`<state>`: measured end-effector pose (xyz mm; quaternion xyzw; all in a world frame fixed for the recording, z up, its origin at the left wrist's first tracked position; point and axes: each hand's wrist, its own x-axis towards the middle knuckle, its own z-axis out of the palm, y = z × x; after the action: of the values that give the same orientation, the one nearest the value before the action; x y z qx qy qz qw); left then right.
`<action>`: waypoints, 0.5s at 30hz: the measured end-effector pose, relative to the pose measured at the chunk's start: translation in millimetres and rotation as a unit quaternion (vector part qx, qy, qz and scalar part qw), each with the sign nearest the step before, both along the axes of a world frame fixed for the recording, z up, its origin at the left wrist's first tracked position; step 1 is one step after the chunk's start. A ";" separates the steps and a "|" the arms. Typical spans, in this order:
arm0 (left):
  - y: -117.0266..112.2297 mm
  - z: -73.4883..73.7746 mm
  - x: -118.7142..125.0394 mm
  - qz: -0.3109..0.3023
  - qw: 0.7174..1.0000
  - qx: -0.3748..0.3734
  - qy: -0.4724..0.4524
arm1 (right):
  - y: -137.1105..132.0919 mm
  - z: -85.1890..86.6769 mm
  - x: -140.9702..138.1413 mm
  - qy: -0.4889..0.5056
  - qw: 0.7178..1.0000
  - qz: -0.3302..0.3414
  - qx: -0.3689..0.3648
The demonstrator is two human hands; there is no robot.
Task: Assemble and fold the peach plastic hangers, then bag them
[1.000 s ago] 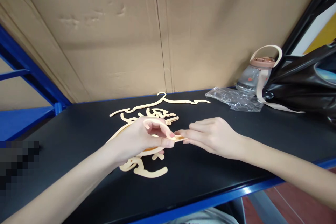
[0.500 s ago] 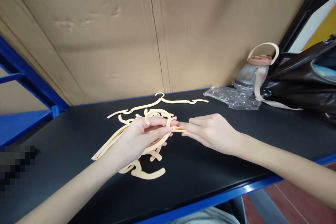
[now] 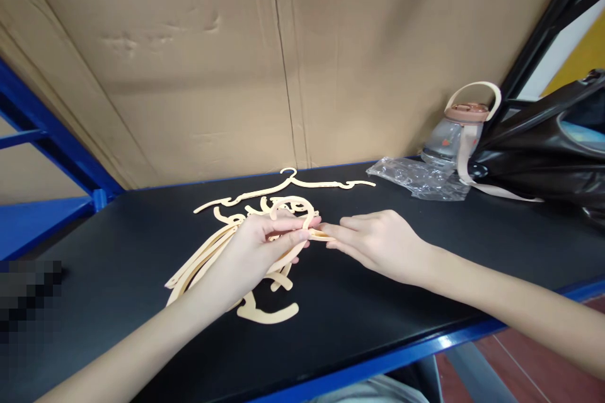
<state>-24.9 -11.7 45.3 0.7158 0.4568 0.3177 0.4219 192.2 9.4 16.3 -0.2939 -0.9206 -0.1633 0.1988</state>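
Left fingers [image 3: 289,241] and right fingers [image 3: 348,237] pinch the cream hanger [image 3: 322,237], its hook [image 3: 311,208] higher than earlier.

Hook of the held hanger [image 3: 308,206] turned and raised higher above the left hand [image 3: 265,238], more pale strips [image 3: 189,259] uncovered left of that hand, lower curved piece [image 3: 269,316] partly hidden beside it.

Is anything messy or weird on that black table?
A little: curved cream plastic hangers lie jumbled around the left hand, and a crumpled see-through plastic wrapper lies like litter beside the clear pink-lidded bottle. I see no spill.
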 end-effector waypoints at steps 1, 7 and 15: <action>-0.3 -0.4 0.1 0.001 1.000 -0.001 0.001 | -0.2 0.3 -0.2 0.002 1.000 -0.003 -0.014; -1.2 -5.1 0.7 0.027 0.999 -0.036 -0.014 | -0.4 -0.1 -3.6 -0.006 0.995 -0.018 -0.095; -3.7 -6.6 9.2 0.083 0.994 -0.041 -0.049 | -3.5 -1.7 -7.5 -0.020 0.992 -0.044 -0.115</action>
<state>-15.7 -15.5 38.7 0.6408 0.5065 0.3672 0.4449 184.7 5.9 14.6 -0.3518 -0.9233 -0.0704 0.1375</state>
